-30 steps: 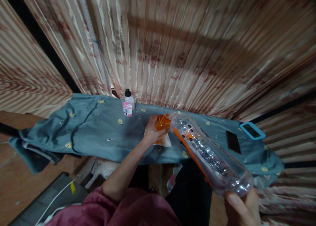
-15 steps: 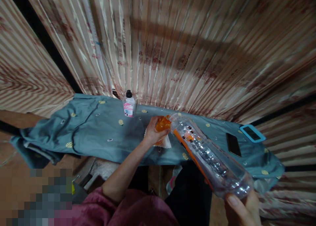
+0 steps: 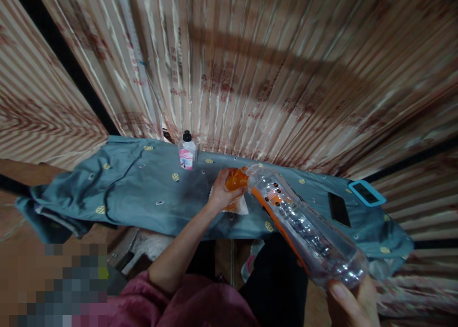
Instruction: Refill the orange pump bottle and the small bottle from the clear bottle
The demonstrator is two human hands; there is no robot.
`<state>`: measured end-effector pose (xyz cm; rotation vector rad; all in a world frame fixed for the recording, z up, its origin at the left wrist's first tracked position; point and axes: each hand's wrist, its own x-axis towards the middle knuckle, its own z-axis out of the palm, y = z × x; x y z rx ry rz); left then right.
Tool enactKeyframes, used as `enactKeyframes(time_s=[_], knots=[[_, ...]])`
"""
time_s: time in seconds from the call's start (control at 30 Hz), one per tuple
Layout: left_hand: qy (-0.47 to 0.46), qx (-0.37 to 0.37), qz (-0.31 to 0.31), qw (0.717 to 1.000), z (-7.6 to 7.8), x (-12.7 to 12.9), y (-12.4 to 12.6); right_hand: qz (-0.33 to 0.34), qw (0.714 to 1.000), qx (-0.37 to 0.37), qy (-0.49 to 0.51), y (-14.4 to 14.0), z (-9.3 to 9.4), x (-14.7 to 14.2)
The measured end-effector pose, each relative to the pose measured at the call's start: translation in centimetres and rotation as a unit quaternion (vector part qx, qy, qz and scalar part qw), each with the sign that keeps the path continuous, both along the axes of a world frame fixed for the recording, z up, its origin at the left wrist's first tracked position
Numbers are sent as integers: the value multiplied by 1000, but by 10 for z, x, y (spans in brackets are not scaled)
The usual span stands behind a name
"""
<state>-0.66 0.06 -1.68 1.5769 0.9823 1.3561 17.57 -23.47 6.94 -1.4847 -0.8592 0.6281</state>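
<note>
From the person's head, one camera peers forward and down, close over a long teal pineapple-print cloth [image 3: 134, 193], facing pleated beige sheeting [image 3: 236, 41].

The person wears a maroon top [image 3: 207, 304] with soft folds. Its left sleeve [image 3: 141, 293] finishes near the elbow, so the forearm [image 3: 189, 243] is uncovered. The trousers [image 3: 277, 272] are black.

Dim light, glare on the bottle [image 3: 306, 224]

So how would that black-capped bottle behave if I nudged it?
The black-capped bottle might tip, since it stands upright and is taller than wide. The cloth beneath could catch its base. Its clear sides look like plastic, so it probably wouldn't shatter.
</note>
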Motion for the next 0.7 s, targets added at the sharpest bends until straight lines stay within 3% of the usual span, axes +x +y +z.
enactKeyframes(time_s=[0.4,0.7], knots=[[4,4,-1,1000,-1,0,1,27,999,10,-21,-1,-11,14],[-1,0,0,1000,0,0,0,4,1000,-1,-3,0,-3,4]])
